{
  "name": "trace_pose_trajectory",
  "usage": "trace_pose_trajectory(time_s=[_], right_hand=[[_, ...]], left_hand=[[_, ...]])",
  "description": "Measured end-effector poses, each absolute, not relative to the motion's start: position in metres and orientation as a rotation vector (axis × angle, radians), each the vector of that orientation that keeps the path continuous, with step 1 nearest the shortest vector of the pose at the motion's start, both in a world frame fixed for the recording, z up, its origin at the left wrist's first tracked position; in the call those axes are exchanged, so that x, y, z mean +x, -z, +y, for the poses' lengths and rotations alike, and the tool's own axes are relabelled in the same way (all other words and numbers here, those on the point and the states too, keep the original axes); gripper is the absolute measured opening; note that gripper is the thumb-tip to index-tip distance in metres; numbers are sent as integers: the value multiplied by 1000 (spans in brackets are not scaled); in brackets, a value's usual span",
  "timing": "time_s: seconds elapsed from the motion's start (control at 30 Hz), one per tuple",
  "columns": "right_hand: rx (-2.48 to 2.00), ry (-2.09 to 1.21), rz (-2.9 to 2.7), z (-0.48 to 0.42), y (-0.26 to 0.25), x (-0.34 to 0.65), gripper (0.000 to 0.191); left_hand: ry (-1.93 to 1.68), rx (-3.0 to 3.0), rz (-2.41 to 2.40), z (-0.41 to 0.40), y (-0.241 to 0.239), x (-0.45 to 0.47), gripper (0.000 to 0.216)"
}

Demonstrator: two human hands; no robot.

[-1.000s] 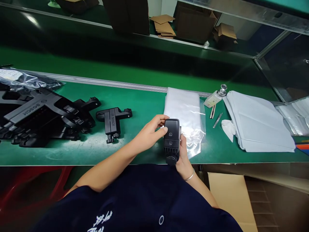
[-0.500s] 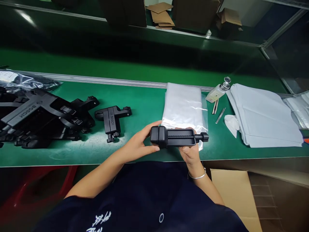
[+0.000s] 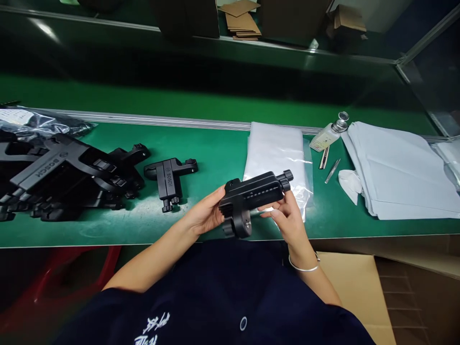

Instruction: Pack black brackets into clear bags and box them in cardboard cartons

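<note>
Black clamp bracket (image 3: 264,188) with small twin knobs at one end, held just above the near edge of a green table (image 3: 212,165), at the centre of the clock face, with 12 straight ahead of the wearer. Two bare hands are on it, apart from each other: the left hand (image 3: 206,211) is clamped round the thick end at 8 o'clock; the right hand (image 3: 290,218) has bent fingers under the knobbed end at 4 o'clock, and whether they grip it cannot be told. The likeliest mishap seems to be a slip: the bracket looks heavier at its thick end, so a loose left grip could let it swing down, knock the table edge or drop to the floor. Its knobs could also snag the thin plastic just beyond.

Containers, nearest first. At 4 to 5 o'clock, below table height, stands an open cardboard carton (image 3: 350,275), its inside too dark to read. At 1 o'clock lie stacked clear plastic bags (image 3: 275,146), flat, apparently unfilled. At 2 o'clock a pale bottle (image 3: 323,138) with a metal top leans in view, contents unclear; a careless elbow might tip it. At 10 o'clock a shiny labelled plastic packet (image 3: 59,125) seems to hold something dark. Farthest, on a shelf at 1 o'clock, sits a cardboard box (image 3: 348,19), contents hidden.
</note>
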State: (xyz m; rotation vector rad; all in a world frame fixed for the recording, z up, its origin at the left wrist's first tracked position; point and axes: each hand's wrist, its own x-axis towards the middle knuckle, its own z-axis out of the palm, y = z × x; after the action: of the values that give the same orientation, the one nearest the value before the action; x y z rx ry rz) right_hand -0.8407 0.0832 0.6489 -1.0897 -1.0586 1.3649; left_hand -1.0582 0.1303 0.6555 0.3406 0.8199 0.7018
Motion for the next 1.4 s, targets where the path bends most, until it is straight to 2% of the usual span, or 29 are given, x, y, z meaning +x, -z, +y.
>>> trace_pose_trajectory(time_s=[0.07, 0.27, 0.57, 0.73, 0.83, 0.97, 1.13, 1.3, 1.4], right_hand=[[-1176, -1329, -1061, 85, -650, -844, 57], [-1264, -1275, -998, 89, -647, -853, 47], [-1278, -1278, -978, 89, -650, -855, 48], [-1236, -1315, -965, 88, -652, -853, 53], [-1093, -1468, -903, 86, -656, -853, 55], [-984, -1601, -905, 81, -657, -859, 46], [-923, -1612, -995, 80, -653, -863, 54], [-903, -1673, -948, 86, -657, -856, 41], [-943, -1662, -1004, 84, -658, -851, 46]], left_hand=[[-632, 204, 829, 129, -650, -1055, 35], [-589, 120, 799, 122, -644, -1050, 34], [-611, 149, 784, 118, -641, -1052, 39], [-609, 150, 817, 123, -641, -1053, 27], [-659, 175, 901, 131, -635, -1054, 21], [-676, 216, 1013, 140, -624, -1054, 26], [-647, 231, 1033, 141, -621, -1051, 30], [-763, 266, 1022, 142, -629, -1044, 31], [-751, 282, 1051, 137, -632, -1044, 41]])
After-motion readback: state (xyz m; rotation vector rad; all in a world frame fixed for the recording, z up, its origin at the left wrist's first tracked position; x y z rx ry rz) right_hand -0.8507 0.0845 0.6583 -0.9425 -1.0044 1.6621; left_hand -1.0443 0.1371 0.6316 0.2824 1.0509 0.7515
